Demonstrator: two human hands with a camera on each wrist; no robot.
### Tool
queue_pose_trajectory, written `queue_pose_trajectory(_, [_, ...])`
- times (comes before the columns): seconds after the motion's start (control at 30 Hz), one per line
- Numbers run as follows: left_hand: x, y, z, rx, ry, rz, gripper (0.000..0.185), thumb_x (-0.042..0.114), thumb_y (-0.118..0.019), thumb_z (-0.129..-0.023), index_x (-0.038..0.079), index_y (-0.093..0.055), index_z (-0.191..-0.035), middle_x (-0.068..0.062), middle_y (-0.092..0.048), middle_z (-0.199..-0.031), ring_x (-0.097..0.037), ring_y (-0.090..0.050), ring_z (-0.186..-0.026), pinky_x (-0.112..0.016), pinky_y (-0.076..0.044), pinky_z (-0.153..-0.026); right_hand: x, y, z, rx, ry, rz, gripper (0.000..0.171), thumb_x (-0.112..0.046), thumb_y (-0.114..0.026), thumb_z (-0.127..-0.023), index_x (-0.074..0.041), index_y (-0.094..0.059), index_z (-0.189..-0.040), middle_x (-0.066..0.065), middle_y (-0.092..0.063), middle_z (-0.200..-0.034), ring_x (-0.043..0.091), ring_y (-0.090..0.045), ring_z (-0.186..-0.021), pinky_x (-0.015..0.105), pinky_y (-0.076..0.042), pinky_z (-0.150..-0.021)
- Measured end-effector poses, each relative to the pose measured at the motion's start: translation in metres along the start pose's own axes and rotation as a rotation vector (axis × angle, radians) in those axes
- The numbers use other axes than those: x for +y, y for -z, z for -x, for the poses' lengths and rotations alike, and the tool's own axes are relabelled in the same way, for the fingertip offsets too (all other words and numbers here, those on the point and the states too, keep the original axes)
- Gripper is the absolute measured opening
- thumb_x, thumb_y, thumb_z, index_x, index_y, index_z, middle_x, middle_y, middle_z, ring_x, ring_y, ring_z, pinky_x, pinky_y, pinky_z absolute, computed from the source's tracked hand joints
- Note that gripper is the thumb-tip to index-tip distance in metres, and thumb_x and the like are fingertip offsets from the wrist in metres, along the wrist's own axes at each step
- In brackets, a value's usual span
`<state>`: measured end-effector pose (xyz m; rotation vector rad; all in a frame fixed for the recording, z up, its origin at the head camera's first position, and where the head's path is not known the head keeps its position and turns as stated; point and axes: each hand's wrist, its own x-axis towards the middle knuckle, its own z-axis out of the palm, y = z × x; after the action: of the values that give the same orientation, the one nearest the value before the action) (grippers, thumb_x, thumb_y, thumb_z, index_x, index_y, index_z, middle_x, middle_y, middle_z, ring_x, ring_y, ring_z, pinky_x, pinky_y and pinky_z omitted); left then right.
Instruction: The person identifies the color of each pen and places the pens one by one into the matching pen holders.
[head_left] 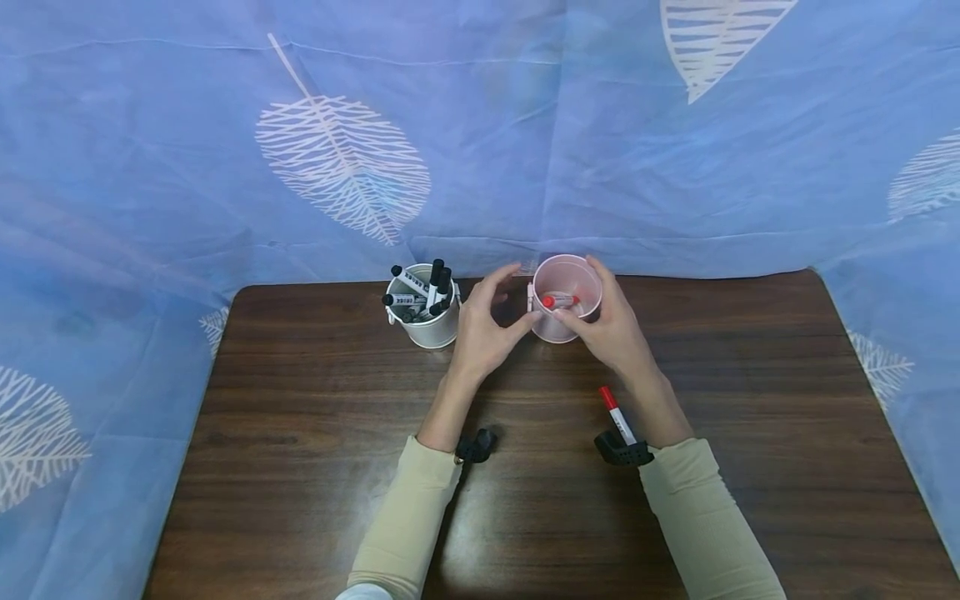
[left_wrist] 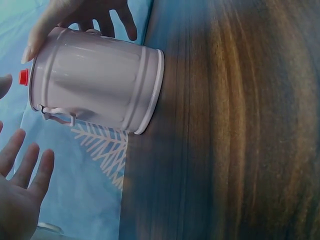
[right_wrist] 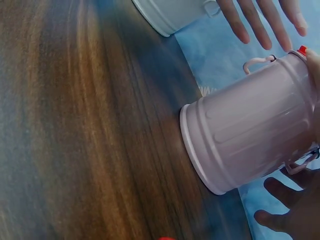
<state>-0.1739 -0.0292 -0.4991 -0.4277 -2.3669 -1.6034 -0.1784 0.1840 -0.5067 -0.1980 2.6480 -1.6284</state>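
A pink bucket (head_left: 557,329) stands upright near the table's far edge, with a red-capped marker (head_left: 561,301) inside. My right hand (head_left: 618,325) is around its right side, thumb at the front rim and index finger at the far rim. In the left wrist view, the other fingers of that hand spread beside the bucket. My left hand (head_left: 483,329) is just left of the pink bucket, its fingers extended and apart from the wall; it holds nothing. Left of that hand is a white bucket (head_left: 435,336) with several black-capped markers (head_left: 438,287).
Another red-capped marker (head_left: 617,412) lies on the dark wooden table (head_left: 540,517), beside the right wrist's black strap (head_left: 624,451). A blue cloth (head_left: 487,150) with white leaf prints hangs behind the table's far edge. Side handles stick out from the pink bucket.
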Motion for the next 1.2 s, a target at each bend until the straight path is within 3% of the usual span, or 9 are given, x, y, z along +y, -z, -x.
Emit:
queue_pose_trajectory(0.27, [-0.004,-0.003,-0.002,-0.069,-0.007,0.021,0.075,0.023,-0.086,-0.079,0.010,-0.050,-0.143,-0.004,-0.056,-0.140,-0.030,-0.057,-0.121,-0.035,-0.047,-0.099,-0.001,0.001,-0.001,-0.006,-0.012,0.055,0.101,-0.029,-0.081,-0.085,-0.019,-0.014,-0.161,0.011,-0.025,-0.161,0.030,-0.031,-0.142,0.057,-0.026,-0.113])
queue_pose_trajectory(0.47, [-0.007,-0.004,-0.005,-0.144,0.010,0.033,0.079,0.022,-0.086,-0.078,0.009,-0.048,-0.146,-0.011,-0.054,-0.141,-0.029,-0.055,-0.123,-0.036,-0.046,-0.101,-0.001,0.004,0.002,-0.019,-0.011,0.080,0.111,-0.030,-0.081,-0.084,-0.021,-0.002,-0.161,0.006,-0.012,-0.165,0.027,-0.020,-0.148,0.057,-0.021,-0.115])
queue_pose_trajectory(0.8, [-0.011,-0.007,-0.008,-0.195,0.015,0.021,0.085,0.024,-0.087,-0.076,0.012,-0.044,-0.149,-0.015,-0.055,-0.138,-0.030,-0.055,-0.122,-0.043,-0.046,-0.101,0.001,0.008,0.009,-0.007,0.014,0.139,0.113,-0.029,-0.083,-0.082,-0.020,-0.003,-0.161,0.018,-0.025,-0.159,0.033,-0.029,-0.143,0.060,-0.025,-0.112])
queue_pose_trajectory(1.2, [-0.012,-0.011,-0.008,-0.224,0.043,-0.015,0.086,0.024,-0.088,-0.076,0.015,-0.044,-0.149,-0.005,-0.052,-0.144,-0.022,-0.053,-0.126,-0.040,-0.046,-0.101,0.005,0.015,0.019,-0.047,0.020,0.180,0.112,-0.027,-0.084,-0.081,-0.017,-0.006,-0.161,0.019,-0.022,-0.160,0.037,-0.022,-0.147,0.064,-0.021,-0.112])
